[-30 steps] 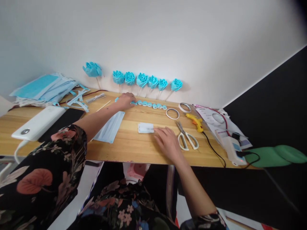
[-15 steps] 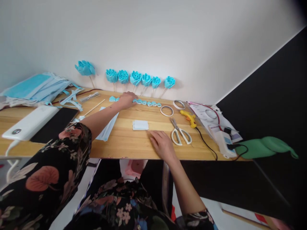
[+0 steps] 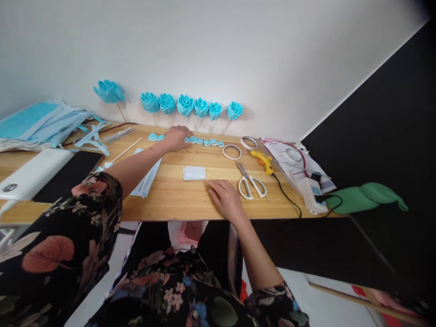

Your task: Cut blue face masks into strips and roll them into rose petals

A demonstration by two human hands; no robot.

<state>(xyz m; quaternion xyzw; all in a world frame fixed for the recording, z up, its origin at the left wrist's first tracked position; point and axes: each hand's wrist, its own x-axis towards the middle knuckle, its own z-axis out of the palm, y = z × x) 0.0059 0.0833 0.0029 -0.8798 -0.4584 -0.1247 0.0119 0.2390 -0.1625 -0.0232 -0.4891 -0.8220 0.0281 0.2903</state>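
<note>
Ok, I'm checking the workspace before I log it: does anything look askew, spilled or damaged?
Nothing looks spilled. The light-blue cut strips lie in a loose tangle beside the stacked face masks, unlike the neatly lined-up folded pieces. The leftmost blue flower is set apart from the other six, its petals more spread.

the wooden table (image 3: 177, 206) here carries plenty — small blue pieces (image 3: 199, 141) in a row, a folded white stack (image 3: 194, 173), scissors (image 3: 246, 175), two tape rings (image 3: 232, 159), a yellow glue gun (image 3: 261, 160) — and, leftward, piled masks (image 3: 34, 120), a white power bank (image 3: 39, 172), a black phone (image 3: 70, 177).
</note>
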